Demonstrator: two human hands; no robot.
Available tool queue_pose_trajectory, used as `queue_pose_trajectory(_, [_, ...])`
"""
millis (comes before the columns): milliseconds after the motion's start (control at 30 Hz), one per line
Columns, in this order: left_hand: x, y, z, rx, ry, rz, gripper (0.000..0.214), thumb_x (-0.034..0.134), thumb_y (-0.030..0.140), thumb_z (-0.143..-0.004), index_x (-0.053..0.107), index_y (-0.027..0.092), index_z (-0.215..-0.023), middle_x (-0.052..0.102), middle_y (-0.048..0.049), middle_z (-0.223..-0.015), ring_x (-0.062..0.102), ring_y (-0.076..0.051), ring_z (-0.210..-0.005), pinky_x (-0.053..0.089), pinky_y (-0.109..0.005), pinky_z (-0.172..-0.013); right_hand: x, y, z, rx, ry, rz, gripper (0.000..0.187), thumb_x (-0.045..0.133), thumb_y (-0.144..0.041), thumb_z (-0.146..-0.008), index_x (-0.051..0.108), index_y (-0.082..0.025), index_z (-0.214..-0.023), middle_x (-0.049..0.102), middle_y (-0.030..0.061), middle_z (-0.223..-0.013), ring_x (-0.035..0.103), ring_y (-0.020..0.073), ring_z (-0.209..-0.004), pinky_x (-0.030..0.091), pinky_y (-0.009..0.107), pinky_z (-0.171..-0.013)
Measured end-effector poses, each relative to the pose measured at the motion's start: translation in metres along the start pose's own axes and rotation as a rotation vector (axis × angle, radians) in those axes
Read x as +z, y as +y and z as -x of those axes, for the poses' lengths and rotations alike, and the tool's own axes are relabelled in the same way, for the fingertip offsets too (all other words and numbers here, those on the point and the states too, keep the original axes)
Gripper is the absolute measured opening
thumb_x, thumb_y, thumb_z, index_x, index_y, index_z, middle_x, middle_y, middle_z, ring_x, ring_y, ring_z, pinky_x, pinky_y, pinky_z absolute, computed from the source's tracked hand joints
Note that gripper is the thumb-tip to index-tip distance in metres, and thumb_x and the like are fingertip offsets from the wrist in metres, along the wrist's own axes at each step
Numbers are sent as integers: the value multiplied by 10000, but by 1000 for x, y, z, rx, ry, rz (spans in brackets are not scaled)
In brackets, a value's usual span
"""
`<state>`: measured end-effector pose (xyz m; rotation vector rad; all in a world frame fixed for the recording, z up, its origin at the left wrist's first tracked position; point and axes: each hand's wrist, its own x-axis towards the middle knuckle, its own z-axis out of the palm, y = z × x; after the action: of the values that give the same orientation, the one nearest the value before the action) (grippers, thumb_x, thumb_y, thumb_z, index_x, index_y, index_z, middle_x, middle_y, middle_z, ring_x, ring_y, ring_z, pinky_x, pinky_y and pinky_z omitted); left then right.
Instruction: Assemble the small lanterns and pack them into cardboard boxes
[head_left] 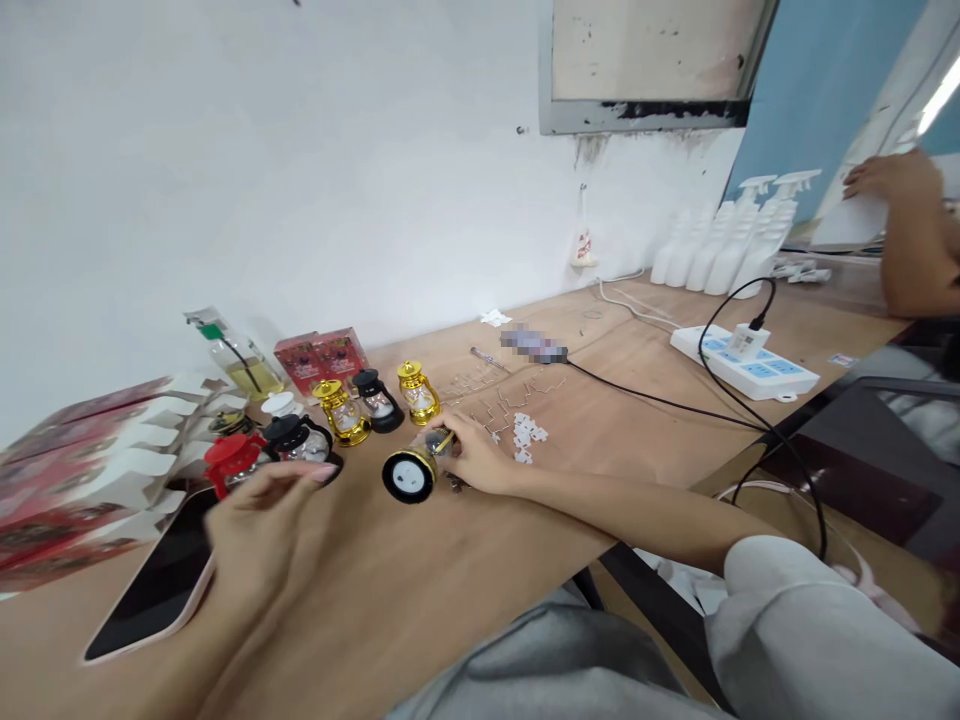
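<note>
Frame centre: tilted lantern gripped by right hand, base angled lower left; left hand apart, its closure not discernible.

From head height, the single view looks forward and down, close over the table, toward the white wall.

The held lantern is gold, its base white ringed in black

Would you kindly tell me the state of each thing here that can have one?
Held lantern: tilted, base showing, gripped by right hand
Left hand: contents unclear
Phone: flat, screen dark
Other gold lanterns: upright
Liquid bottle: partly filled
Power strip: charger plugged in
White bottles: upright
</note>
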<state>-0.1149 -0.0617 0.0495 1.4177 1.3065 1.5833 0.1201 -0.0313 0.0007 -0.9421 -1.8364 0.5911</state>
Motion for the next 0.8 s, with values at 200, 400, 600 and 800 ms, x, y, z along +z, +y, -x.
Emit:
queue_pose_trajectory(200, [43, -27, 29, -268, -287, 321, 560, 713, 649, -618, 632, 179, -912, 654, -59, -953, 621, -207, -820, 575, -340, -645, -2, -6, 5, -11, 43, 253, 312, 611, -119, -767, 554, -225, -1055, 547, 64, -1092, 520, 232, -1047, 417, 369, -880])
queue_pose_trajectory(400, [51, -19, 39, -191, -394, 180, 664, 829, 356, -579, 520, 239, -1155, 565, -65, -1174, 617, -215, -897, 611, -338, -604, 4, -4, 7, -9, -24, 371, 281, 618, -162, -778, 544, -226, -1041, 534, 68, -1067, 526, 238, -991, 433, 364, -825])
queue_pose_trajectory(600, [59, -24, 31, -297, -225, 292, 517, 804, 378, -584, 538, 181, -982, 610, 20, -832, 634, -117, -589, 556, -237, -522, -34, 10, -23, -27, 43, 450, 453, 671, -179, -715, 516, -198, -1140, 578, 101, -1088, 511, 266, -1045, 389, 411, -931])
queue_pose_trajectory(800, [63, -23, 17, -480, -90, 484, 313, 681, 353, -678, 534, 158, -874, 610, 34, -671, 581, -93, -452, 499, -188, -422, -101, 51, -39, 460, 417, 839, 340, 482, -272, -864, 507, -95, -1153, 560, 201, -1161, 501, 335, -1107, 362, 456, -939])
